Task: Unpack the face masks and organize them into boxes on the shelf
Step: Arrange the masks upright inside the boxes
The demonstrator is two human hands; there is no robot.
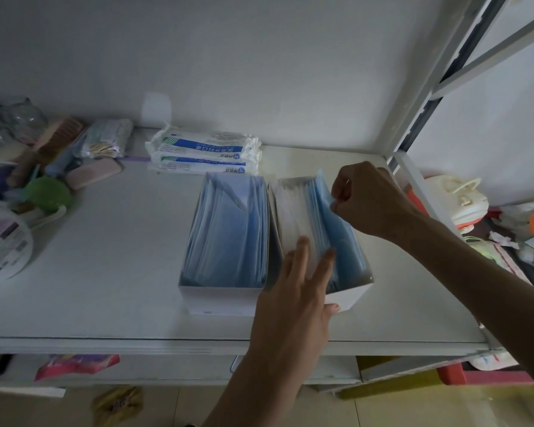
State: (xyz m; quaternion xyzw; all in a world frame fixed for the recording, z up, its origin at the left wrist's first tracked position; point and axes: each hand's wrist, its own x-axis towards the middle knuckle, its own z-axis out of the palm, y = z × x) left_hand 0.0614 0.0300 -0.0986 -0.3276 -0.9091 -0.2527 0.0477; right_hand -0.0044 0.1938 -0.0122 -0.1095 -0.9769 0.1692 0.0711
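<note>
- I take the right-hand box (350, 298) as my landmark; it stands open-topped on the white shelf (121, 272), its left wall touching the left-hand box (222, 298) just beside it.
- My left hand (293, 291) sits at the near end of that box: fingers (299, 257) spread apart and pressed flat on the white-edged masks (293, 211) standing in its left half, thumb hooked on the outside of its near wall. The grip is apart, clamped on nothing.
- My right hand (367, 198) hovers over the box's far right corner, fingers curled together and pinching the top edge of the blue masks (333, 229) that lean in the right half. The grip is clamped on those masks.
- Left of the landmark, the other box is packed full of blue masks (228, 229) standing on edge.
- Beyond both boxes, against the wall, lie stacked sealed mask packs (204, 152) in white wrapping with blue print, the nearest one touching the far end of the left box.
- Well left of the boxes I see a clutter of small things: a green round object (48, 194), a pink case (93, 172) and a white round tub (3, 241).
- Right of the landmark, past the shelf post (426, 198), more odds and ends lie heaped, too blurred to name.
</note>
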